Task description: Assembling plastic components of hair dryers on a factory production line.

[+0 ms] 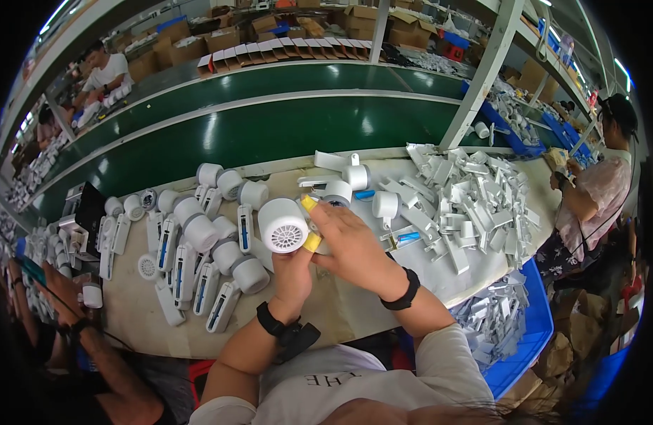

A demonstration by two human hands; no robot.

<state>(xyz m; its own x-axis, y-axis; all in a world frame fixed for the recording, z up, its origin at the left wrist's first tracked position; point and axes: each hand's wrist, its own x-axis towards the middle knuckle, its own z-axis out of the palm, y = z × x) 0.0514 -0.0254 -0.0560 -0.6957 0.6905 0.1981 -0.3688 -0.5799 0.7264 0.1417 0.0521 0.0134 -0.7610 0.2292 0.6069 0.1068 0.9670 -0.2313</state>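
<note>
My left hand (292, 278) grips a white cylindrical housing (285, 225) from below, its round vent grille facing me. My right hand (356, 244) closes on the same piece from the right, with yellow coverings on the fingertips. The far side of the housing is hidden behind the fingers. Just beyond the hands lie similar white cylinders (338, 191) and a blue cylindrical cell (365, 194). Right of my hands, another white housing (387, 205) stands near a second blue cell (409, 236).
Assembled white units (197, 230) crowd the table's left side. A heap of white plastic parts (475, 205) covers the right. A blue bin (528, 326) of parts sits below. Beyond runs a green conveyor (284, 126). Co-workers are at left and right (595, 188).
</note>
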